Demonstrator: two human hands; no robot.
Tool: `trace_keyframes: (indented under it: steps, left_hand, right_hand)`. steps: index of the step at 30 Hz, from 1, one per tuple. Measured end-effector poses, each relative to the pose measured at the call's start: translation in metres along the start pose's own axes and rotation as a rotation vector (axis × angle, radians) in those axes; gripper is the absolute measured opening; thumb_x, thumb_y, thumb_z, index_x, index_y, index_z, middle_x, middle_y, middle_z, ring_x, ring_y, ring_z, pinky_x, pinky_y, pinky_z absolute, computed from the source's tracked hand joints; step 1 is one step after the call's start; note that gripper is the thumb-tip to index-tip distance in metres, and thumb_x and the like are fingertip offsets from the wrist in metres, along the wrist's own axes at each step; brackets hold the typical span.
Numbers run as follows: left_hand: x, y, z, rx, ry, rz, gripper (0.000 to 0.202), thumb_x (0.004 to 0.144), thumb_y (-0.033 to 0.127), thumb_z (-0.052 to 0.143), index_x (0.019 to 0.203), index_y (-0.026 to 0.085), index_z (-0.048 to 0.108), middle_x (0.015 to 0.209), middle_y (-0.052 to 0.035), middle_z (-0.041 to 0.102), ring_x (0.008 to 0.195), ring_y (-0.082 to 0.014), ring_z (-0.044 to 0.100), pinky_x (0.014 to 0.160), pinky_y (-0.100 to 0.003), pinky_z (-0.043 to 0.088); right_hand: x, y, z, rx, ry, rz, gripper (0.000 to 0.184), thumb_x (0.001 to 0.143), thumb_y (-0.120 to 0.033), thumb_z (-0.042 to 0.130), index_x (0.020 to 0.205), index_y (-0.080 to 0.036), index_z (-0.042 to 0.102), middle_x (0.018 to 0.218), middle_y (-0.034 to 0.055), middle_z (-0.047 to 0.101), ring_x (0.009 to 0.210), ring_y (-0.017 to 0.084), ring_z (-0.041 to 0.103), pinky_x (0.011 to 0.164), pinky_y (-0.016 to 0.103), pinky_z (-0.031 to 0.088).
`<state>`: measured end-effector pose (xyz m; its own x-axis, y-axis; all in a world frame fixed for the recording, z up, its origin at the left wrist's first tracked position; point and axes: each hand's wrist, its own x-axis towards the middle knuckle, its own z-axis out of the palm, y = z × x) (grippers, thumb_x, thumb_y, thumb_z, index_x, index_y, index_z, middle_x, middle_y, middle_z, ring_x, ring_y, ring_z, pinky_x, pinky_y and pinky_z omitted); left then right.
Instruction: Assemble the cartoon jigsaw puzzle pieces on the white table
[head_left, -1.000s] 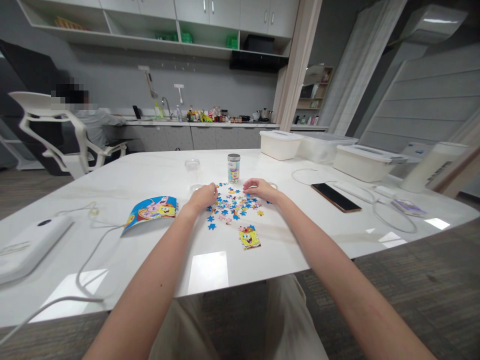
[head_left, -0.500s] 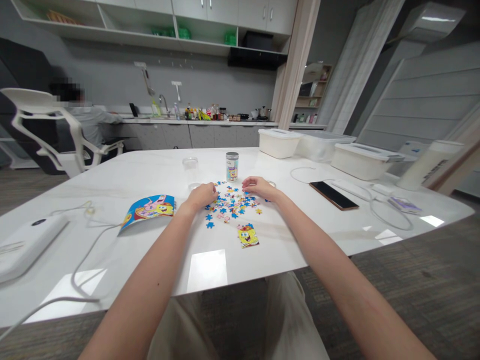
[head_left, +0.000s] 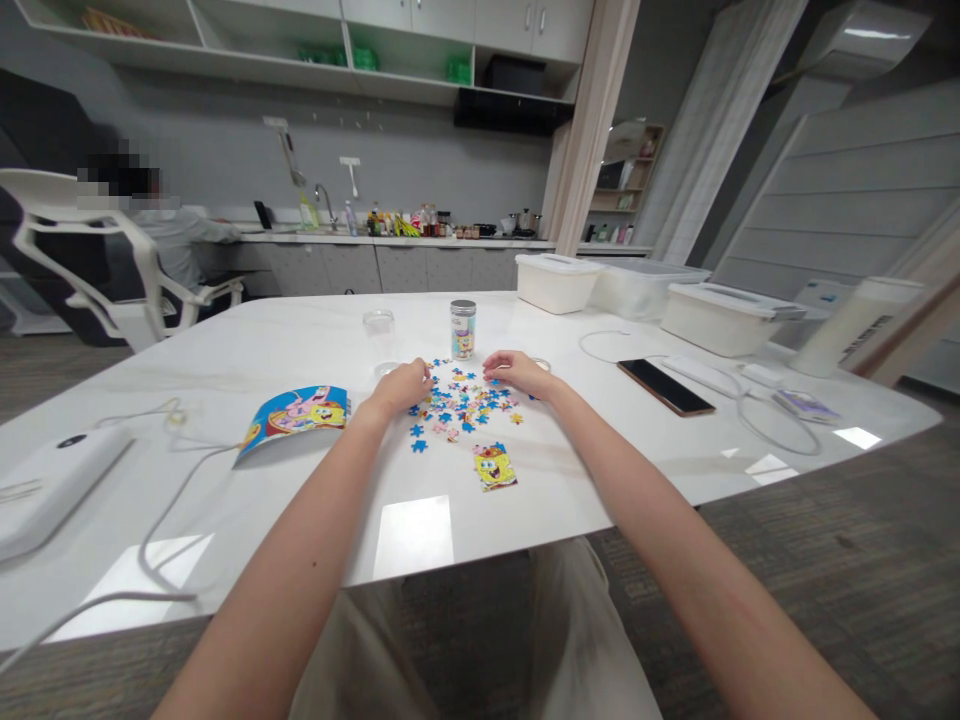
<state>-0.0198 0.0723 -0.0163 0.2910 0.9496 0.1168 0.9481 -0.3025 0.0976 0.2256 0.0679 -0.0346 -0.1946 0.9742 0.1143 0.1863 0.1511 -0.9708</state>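
Loose jigsaw puzzle pieces (head_left: 469, 408), blue, yellow and pink, lie scattered on the white table (head_left: 555, 500). At their left edge is my left hand (head_left: 403, 386), fingers curled in; whatever they may hold is hidden. My right hand (head_left: 521, 373) rests at the pile's right edge, fingers loosely bent and apart, with no piece visible in it. Nearer to me sits a joined block of puzzle pieces (head_left: 495, 467) showing a yellow cartoon face. Behind the pile stands a picture-covered canister (head_left: 463, 332) with a grey lid. A curved picture sheet (head_left: 296, 422) lies left of my left forearm.
A clear plastic cup (head_left: 379, 328) stands behind my left hand. To the right are a phone (head_left: 666, 387), cables and a white power strip (head_left: 694, 378). Lidded bins (head_left: 559, 285) line the far right. A white device (head_left: 64, 490) lies left. A person (head_left: 176, 245) sits beyond the table.
The view has shifted very slightly. Both hands stay at the edges of the pile, and the puzzle pieces look unmoved.
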Motion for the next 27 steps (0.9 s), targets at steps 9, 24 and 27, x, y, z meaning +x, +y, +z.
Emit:
trace_keyframes:
  steps: [9, 24, 27]
  left_hand:
    - [0.0004, -0.0013, -0.0007, -0.004, -0.003, 0.003, 0.028, 0.088, 0.03, 0.046, 0.108, 0.018, 0.062, 0.104, -0.0101, 0.072, 0.099, -0.0226, 0.066, 0.079, -0.027, 0.049]
    - [0.0006, 0.0007, -0.0014, 0.032, -0.008, 0.026, 0.032, 0.089, 0.026, 0.042, 0.111, 0.018, 0.064, 0.112, -0.009, 0.071, 0.103, -0.0223, 0.065, 0.084, -0.027, 0.049]
    - [0.0009, 0.0001, -0.0006, 0.035, -0.007, 0.024, 0.033, 0.088, 0.026, 0.043, 0.114, 0.019, 0.062, 0.112, -0.0092, 0.071, 0.103, -0.0233, 0.065, 0.083, -0.028, 0.049]
  right_hand:
    - [0.0021, 0.0026, 0.0008, -0.003, -0.01, -0.008, 0.017, 0.068, -0.012, 0.075, 0.081, -0.017, 0.064, 0.079, 0.0021, 0.071, 0.078, 0.014, 0.067, 0.079, 0.029, 0.053]
    - [0.001, 0.0032, 0.001, 0.156, -0.054, 0.064, 0.018, 0.069, -0.007, 0.075, 0.08, -0.016, 0.064, 0.076, 0.002, 0.069, 0.074, 0.012, 0.068, 0.077, 0.028, 0.058]
    - [0.0, 0.002, 0.0013, 0.175, -0.041, 0.061, 0.018, 0.07, -0.004, 0.074, 0.08, -0.015, 0.064, 0.076, 0.0017, 0.069, 0.075, 0.013, 0.068, 0.076, 0.028, 0.059]
